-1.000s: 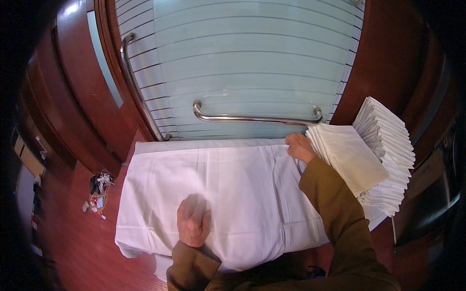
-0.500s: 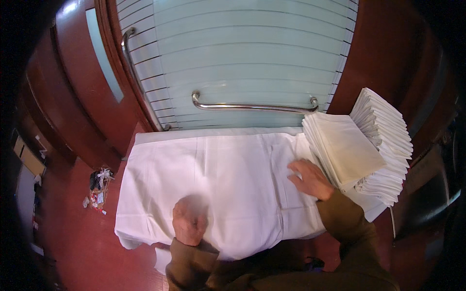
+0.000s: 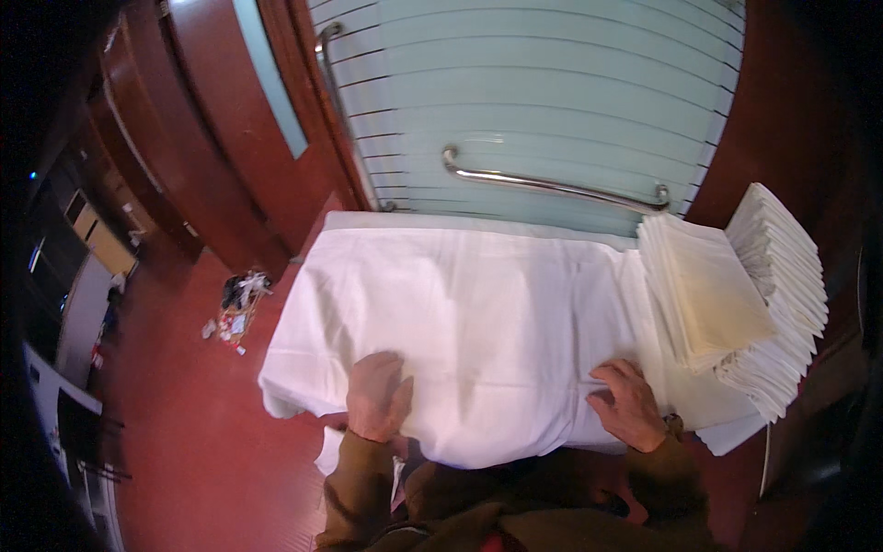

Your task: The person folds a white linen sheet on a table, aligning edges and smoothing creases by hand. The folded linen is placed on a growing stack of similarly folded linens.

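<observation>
A wide white cloth (image 3: pixel 478 322) lies spread over a table, with soft creases and its left end hanging over the side. My left hand (image 3: pixel 379 397) is on the cloth near its front left edge, slightly blurred, fingers loosely bent and thumb apart. At the front right, my right hand (image 3: pixel 629 405) rests on the cloth with curved fingers and the thumb standing away from them. No pinched fold shows in either hand. Just beyond my right hand, a thick pile of folded white cloths (image 3: pixel 713 294) sits on the table's right end.
Behind the table, a frosted glass panel carries a metal handrail (image 3: pixel 561 184). More folded cloths (image 3: pixel 786 285) lean in a fanned stack at the far right. Small litter (image 3: pixel 241 308) lies on the red floor (image 3: pixel 202 414) at left, near a wooden door (image 3: pixel 221 120).
My head view has turned left, so the scene shifts right and tilts. My right hand has drawn back toward the cloth's front edge. My left hand's curled fingers have loosened.
</observation>
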